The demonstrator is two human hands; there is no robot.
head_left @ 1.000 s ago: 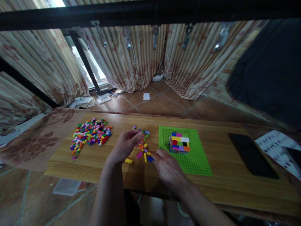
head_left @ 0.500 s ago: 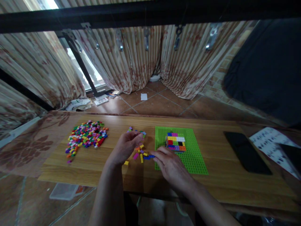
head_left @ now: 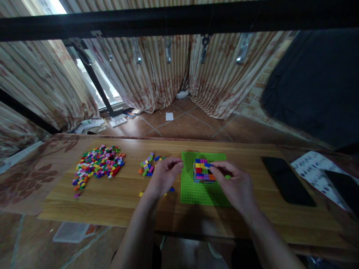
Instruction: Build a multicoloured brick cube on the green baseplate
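My right hand (head_left: 235, 183) pinches a blue toy brick (head_left: 208, 165) between thumb and fingers. It is held at the top of a multicoloured block of stacked bricks (head_left: 201, 175); whether the two touch I cannot tell. That block stands on a green studded baseplate (head_left: 193, 194), partly covered by my right hand. Over the baseplate's left edge hovers my left hand (head_left: 165, 175), its thumb and fingers drawn together. Anything in that pinch is too small or hidden. Beneath and beside the left hand lies a small group of loose bricks (head_left: 147, 166), partly hidden by it.
A larger heap of mixed bricks (head_left: 98, 162) lies on the left of the wooden table (head_left: 112, 201). To the right are a black tablet-like slab (head_left: 287, 181) and a printed sheet (head_left: 311, 168) under another dark device (head_left: 340, 188). A black bar (head_left: 179, 18) crosses overhead.
My right hand has gone from the loose bricks up and right to the brick block, now with a blue brick. My left hand has shifted slightly right, and the view has turned a little.
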